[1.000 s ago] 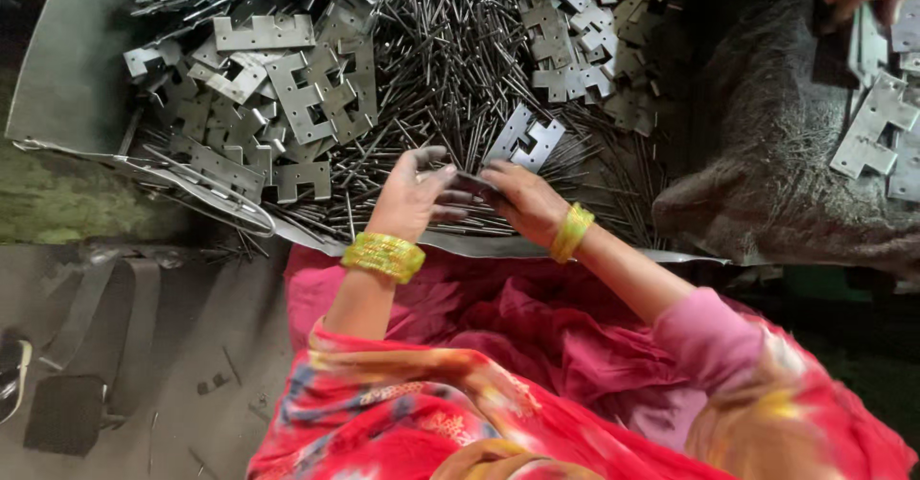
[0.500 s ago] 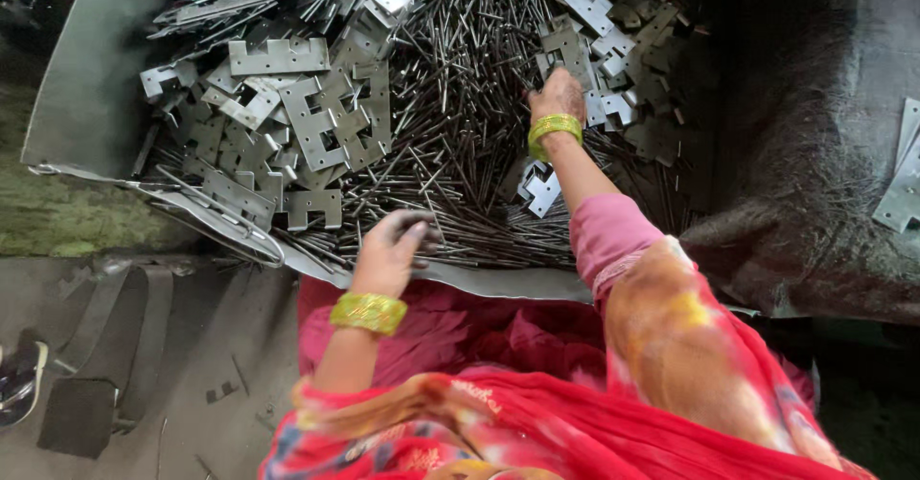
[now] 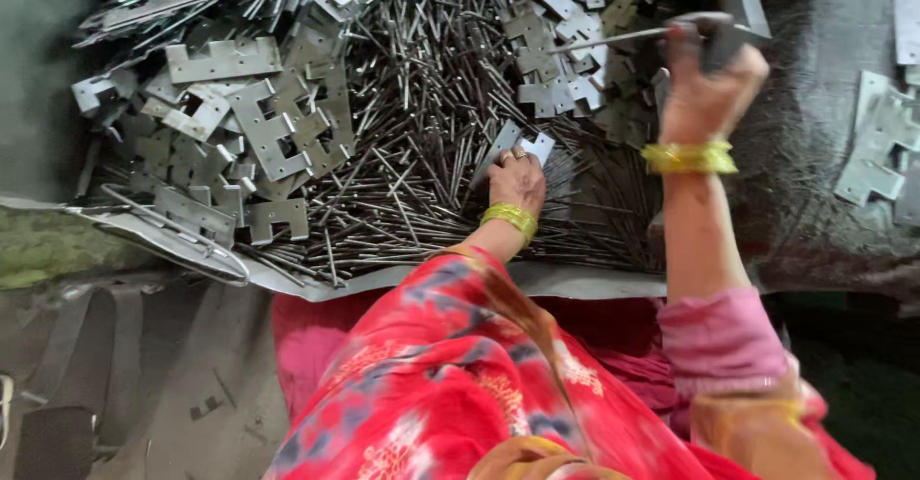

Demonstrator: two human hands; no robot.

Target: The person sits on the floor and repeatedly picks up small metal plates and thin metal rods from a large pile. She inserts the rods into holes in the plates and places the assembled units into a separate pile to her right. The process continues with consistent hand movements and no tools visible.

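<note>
Right hand: the right hand [image 3: 707,92] is raised above the heap, clenched around a notched metal plate [image 3: 740,12] and a thin metal rod [image 3: 613,37]; the rod sticks out to the left of the fist, the plate stands up past the fingers.
Right wrist: a yellow bangle [image 3: 690,158] sits just below the hand, with a pink sleeve [image 3: 721,338] lower on the forearm.
Left hand: the left hand [image 3: 516,181] is down on the heap, fingers curled onto a small grey plate [image 3: 517,145] lying just beyond the fingertips; whether it is gripped or only touched cannot be told.
Left wrist: a second yellow-green bangle [image 3: 510,217] lies directly behind the hand.
Under the left hand: a dense pile of thin rods [image 3: 422,106] spreads in all directions around and beyond it.
Left of the left hand: a heap of notched plates [image 3: 249,121], flat and overlapping, well apart from the fingers.
Between the hands: more notched plates [image 3: 561,68] mixed into the rods, beyond the left hand and below the held rod.
Right of the right hand: loose plates [image 3: 882,154] on a dark cloth [image 3: 815,212], well apart from the fist.
Support: rods and plates rest on a grey sheet [image 3: 402,277] whose near edge runs just behind the left wrist.
Near the wearer: red patterned clothing [image 3: 450,384] fills the foreground.
</note>
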